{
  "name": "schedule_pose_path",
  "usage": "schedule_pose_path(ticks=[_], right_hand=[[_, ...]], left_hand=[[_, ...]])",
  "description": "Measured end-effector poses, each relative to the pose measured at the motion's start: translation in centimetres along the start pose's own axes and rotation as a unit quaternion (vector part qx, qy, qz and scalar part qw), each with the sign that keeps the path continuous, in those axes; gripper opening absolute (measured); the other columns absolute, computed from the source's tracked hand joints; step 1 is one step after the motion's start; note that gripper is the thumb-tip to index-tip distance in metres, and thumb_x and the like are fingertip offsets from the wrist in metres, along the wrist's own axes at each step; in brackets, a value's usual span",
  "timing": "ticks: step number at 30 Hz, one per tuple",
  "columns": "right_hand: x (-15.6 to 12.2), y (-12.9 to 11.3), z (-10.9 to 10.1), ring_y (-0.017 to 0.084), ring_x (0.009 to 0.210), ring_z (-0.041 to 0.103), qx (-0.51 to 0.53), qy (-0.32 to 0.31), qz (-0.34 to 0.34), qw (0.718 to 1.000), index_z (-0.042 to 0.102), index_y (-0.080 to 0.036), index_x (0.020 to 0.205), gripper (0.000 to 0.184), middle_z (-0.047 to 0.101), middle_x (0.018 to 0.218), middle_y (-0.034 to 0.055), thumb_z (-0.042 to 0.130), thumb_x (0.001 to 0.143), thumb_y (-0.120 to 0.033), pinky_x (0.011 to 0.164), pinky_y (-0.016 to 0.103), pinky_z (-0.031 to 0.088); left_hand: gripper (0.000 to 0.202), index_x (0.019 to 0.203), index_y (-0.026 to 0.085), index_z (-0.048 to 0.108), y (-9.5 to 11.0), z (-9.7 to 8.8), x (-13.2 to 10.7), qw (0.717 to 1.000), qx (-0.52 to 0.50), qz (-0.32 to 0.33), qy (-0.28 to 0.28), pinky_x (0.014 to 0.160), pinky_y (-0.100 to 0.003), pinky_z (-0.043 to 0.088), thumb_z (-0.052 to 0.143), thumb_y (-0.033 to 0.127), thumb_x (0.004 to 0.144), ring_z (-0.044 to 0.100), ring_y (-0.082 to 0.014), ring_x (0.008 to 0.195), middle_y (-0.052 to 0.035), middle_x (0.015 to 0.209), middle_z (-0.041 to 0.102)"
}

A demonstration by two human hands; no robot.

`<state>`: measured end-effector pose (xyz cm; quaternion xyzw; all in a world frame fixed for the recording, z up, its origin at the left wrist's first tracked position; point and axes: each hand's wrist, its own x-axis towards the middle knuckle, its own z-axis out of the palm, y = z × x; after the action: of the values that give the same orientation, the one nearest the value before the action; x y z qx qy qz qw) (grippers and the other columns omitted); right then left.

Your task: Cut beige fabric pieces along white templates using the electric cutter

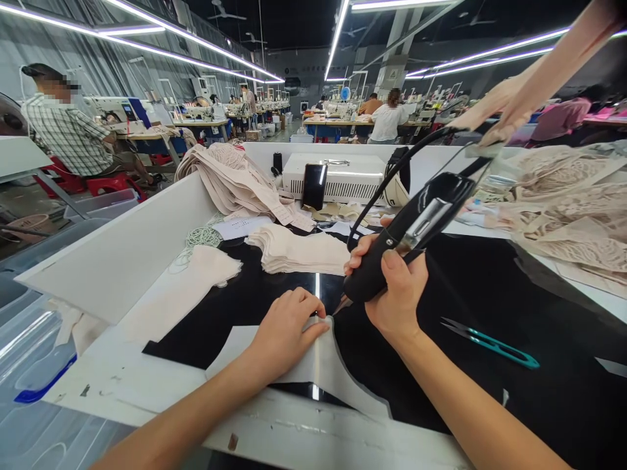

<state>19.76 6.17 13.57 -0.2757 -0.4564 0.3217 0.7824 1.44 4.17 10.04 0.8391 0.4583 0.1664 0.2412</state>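
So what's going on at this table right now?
A person is working with both hands. Their right hand grips a black corded handheld tool, its narrow tip angled down. Their left hand lies on a pale curved-edged piece, thumb and fingertip gathered at its edge. The tip is close by; I can't tell if they touch. Teal thread snips lie on the black surface, and stacked pale cloth pieces sit beyond the left hand.

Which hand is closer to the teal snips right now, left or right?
Right. The right hand, gripping the black handheld tool, is left of the teal snips and higher in the view; the left hand is farther left, on the pale piece.
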Motion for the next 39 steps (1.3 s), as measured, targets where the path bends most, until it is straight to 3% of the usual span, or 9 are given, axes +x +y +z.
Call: schedule_pose_path(ticks=[7,16,22,27,39], right_hand=[[-0.6,-0.3,-0.5,0.015,0.067,0.061,0.007,0.013,0.013,1.0,0.064,-0.029,0.114,0.048,0.066,0.087,-0.0033,0.093,0.086,-0.056,0.059,0.026,0.058],[0.1,-0.2,0.5,0.015,0.063,0.061,0.028,0.007,0.0,1.0,0.064,-0.029,0.109,0.048,0.066,0.083,-0.0045,0.093,0.085,-0.059,0.056,0.026,0.058],[0.0,-0.1,0.5,0.015,0.065,0.06,0.034,0.008,0.004,0.999,0.064,-0.029,0.108,0.047,0.066,0.083,-0.004,0.094,0.085,-0.057,0.057,0.025,0.058],[0.0,0.0,0.4,0.015,0.067,0.06,0.043,0.005,-0.002,0.999,0.065,-0.028,0.107,0.047,0.067,0.084,-0.003,0.096,0.086,-0.057,0.058,0.025,0.06],[0.8,0.3,0.8,0.014,0.066,0.06,0.047,0.008,-0.009,0.999,0.064,-0.027,0.105,0.047,0.067,0.085,-0.003,0.095,0.086,-0.056,0.059,0.025,0.06]], left_hand=[[0.005,0.11,0.025,0.074,-0.2,0.2,0.0,1.0,-0.002,-0.005,-0.001,0.104,-0.043,0.055,0.077,0.022,0.109,0.07,-0.0273,0.116,-0.0025,0.123,0.074],[0.007,0.109,0.025,0.073,-0.4,0.3,0.0,1.0,-0.009,0.007,0.009,0.103,-0.043,0.054,0.078,0.021,0.107,0.071,-0.0273,0.114,-0.0027,0.122,0.075],[0.027,0.129,0.026,0.074,-0.2,0.1,0.1,1.0,-0.025,-0.011,0.005,0.111,-0.046,0.054,0.08,0.017,0.104,0.071,-0.0296,0.125,-0.0041,0.131,0.076],[0.014,0.117,0.025,0.074,0.3,-0.3,0.2,0.999,-0.023,-0.028,-0.013,0.111,-0.047,0.054,0.079,0.018,0.106,0.071,-0.0291,0.122,-0.0037,0.128,0.075],[0.016,0.113,0.025,0.073,0.2,-0.2,0.2,1.0,-0.02,-0.018,-0.003,0.108,-0.046,0.055,0.082,0.015,0.104,0.072,-0.0283,0.12,-0.0027,0.124,0.076]])
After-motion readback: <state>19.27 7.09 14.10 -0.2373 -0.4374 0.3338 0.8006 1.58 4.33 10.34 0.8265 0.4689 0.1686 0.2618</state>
